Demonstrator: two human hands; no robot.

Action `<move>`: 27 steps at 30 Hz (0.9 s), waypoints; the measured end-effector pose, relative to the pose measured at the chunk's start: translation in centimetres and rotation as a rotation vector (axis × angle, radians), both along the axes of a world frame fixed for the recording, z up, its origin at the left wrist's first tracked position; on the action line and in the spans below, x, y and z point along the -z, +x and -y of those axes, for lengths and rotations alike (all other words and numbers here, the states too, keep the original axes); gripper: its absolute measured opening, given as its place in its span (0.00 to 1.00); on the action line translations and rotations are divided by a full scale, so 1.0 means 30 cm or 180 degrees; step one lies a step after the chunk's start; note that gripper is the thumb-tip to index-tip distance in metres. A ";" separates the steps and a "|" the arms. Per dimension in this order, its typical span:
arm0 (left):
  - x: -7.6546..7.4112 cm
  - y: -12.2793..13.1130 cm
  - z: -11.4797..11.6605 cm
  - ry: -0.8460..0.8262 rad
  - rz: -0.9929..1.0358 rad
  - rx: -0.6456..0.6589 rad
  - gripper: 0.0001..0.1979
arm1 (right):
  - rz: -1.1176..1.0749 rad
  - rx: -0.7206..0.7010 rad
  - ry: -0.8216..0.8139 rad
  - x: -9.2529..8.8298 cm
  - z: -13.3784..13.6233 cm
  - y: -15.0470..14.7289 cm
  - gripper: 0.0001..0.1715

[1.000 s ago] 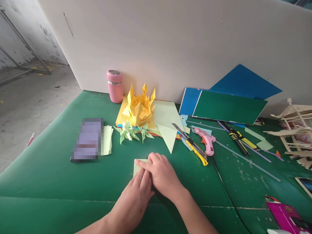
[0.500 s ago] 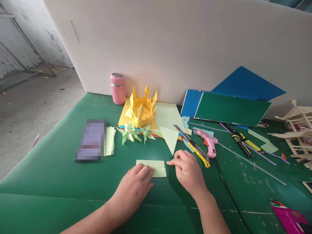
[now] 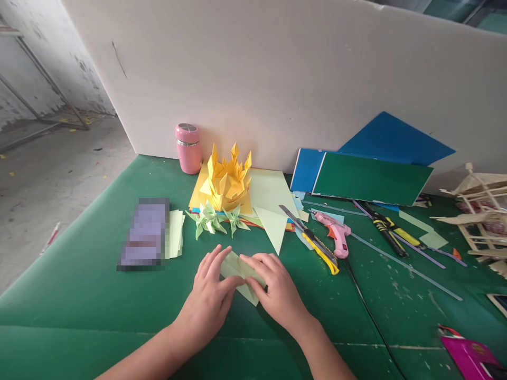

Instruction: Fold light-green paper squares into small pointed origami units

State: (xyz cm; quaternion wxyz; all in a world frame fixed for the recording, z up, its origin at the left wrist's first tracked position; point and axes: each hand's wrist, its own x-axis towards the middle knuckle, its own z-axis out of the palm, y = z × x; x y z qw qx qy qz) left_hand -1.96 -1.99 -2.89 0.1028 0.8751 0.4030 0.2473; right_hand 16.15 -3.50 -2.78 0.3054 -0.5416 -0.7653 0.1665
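A small pale green folded paper (image 3: 247, 293) is tilted between my two hands near the middle of the green table. My left hand (image 3: 212, 295) grips its left side, thumb in front and fingers at the back edge. My right hand (image 3: 273, 285) pinches the right side between thumb and fingers. Both thumbs nearly meet on the paper. Behind the hands stand green paper flowers (image 3: 209, 220) and a yellow folded paper crown (image 3: 227, 184), which rests on stacked sheets (image 3: 267, 187).
A phone-like blurred object (image 3: 144, 232) and pale green slips (image 3: 174, 235) lie left. A pink bottle (image 3: 189, 150) stands at the back. To the right are a yellow cutter (image 3: 322, 253), a pink glue gun (image 3: 336, 235) with its cord, pliers (image 3: 390, 235) and a wooden model (image 3: 483, 211).
The paper was flat under my left hand; now it is turned at an angle and partly raised. My right hand has moved left and taken hold of it.
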 end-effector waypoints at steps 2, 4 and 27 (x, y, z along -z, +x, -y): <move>-0.005 0.001 -0.001 -0.0108 0.0047 -0.0071 0.17 | -0.0235 0.0026 -0.0055 -0.001 0.001 -0.008 0.24; -0.014 0.001 -0.006 -0.0275 0.0161 -0.0108 0.14 | -0.0613 -0.0001 -0.0175 -0.005 0.003 -0.017 0.22; -0.055 -0.008 -0.070 -0.2502 0.2773 -0.0736 0.08 | -0.1552 -0.0868 -0.0766 -0.047 0.023 -0.037 0.19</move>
